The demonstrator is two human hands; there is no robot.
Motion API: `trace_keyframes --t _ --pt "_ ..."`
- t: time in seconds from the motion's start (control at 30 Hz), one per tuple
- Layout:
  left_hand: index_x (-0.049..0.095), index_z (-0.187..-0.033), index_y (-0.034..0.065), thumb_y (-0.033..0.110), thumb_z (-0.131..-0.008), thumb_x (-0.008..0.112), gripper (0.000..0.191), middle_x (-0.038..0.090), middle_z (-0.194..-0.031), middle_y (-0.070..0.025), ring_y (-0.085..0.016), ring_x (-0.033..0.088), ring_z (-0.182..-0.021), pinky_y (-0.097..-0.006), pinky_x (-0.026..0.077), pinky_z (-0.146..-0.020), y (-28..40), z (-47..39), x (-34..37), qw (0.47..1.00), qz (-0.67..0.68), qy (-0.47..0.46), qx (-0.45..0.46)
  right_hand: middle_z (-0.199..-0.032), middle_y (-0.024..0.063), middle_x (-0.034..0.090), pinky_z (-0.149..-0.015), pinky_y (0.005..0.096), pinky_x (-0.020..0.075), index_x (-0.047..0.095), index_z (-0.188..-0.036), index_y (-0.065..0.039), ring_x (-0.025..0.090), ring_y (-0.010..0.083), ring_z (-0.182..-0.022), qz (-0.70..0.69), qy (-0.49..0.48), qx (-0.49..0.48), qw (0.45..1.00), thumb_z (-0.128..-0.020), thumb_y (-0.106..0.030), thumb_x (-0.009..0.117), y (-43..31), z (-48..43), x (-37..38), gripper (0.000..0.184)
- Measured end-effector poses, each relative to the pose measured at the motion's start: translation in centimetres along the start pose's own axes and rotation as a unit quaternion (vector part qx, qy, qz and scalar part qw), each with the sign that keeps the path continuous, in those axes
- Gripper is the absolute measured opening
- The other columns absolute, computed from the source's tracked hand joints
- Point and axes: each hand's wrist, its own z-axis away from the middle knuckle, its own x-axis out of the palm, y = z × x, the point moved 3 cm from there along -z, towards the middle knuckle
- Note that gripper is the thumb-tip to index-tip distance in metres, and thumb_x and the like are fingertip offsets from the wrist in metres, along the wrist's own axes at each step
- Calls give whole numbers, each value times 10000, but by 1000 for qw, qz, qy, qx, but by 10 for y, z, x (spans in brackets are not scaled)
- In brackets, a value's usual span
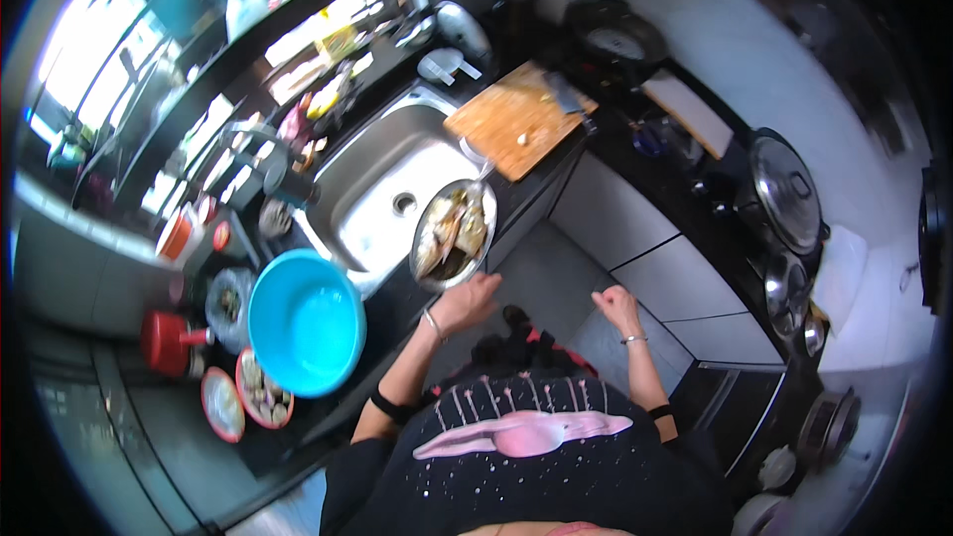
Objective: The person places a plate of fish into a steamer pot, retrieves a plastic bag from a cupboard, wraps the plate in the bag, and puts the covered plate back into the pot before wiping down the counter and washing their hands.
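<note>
Near the middle, my left hand (pixel 467 304) is just below an oval metal dish (pixel 489 219) holding pieces of food that look like fish; whether it touches the rim is unclear. Its fingers are curled. My right hand (pixel 619 308) is raised in front of me over the floor, fingers curled in, with nothing visible in it. The dish rests at the near edge of the stainless steel sink (pixel 350 238). Beyond it lies a wooden cutting board (pixel 491 115) with a small pale piece of food and a cleaver (pixel 563 94) on it.
Left of the sink stands a blue plastic basin (pixel 305 324), beside a plate of sliced food (pixel 264 391) and a red pot (pixel 165 342). A lidded pot (pixel 785 190) and a wok (pixel 614 37) occupy the right counter. Cabinet doors (pixel 622 212) face the floor.
</note>
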Motion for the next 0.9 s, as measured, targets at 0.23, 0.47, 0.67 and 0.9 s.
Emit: trace_keyframes --t 0.23,0.47,0.67,0.9 --pt "368 -1272 29 134 -851 550 471 501 -1145 -138 -198 573 -973 -299 466 -767 96 -60 -46 941 320 -86 73 -1142 112 523 -884 359 399 571 -1083 -135 452 284 -1127 93 -139 19 986 -738 -496 577 24 37 -42 500" --pt "424 -1210 9 68 -829 549 406 541 -1028 -89 -143 595 -835 -241 478 -730 169 -147 -138 894 427 -16 133 -1203 150 480 -936 368 369 499 -1164 -65 449 310 -1117 68 -149 -65 984 -816 -385 542 51 10 -137 475" --pt "535 -1019 -19 42 -760 592 272 559 -867 -42 -85 531 -714 -215 455 -639 239 -252 -256 922 317 118 188 -1187 160 497 -915 353 391 493 -1160 -25 471 302 -1097 119 -135 -116 977 -818 -357 539 96 10 -230 478" --pt "568 -1010 -19 119 -711 609 331 594 -906 -92 -151 576 -780 -259 480 -691 270 -392 -349 927 16 329 179 -1158 165 528 -908 361 396 502 -1154 -14 490 308 -1080 139 -74 -109 981 -804 -375 560 144 50 -355 506"
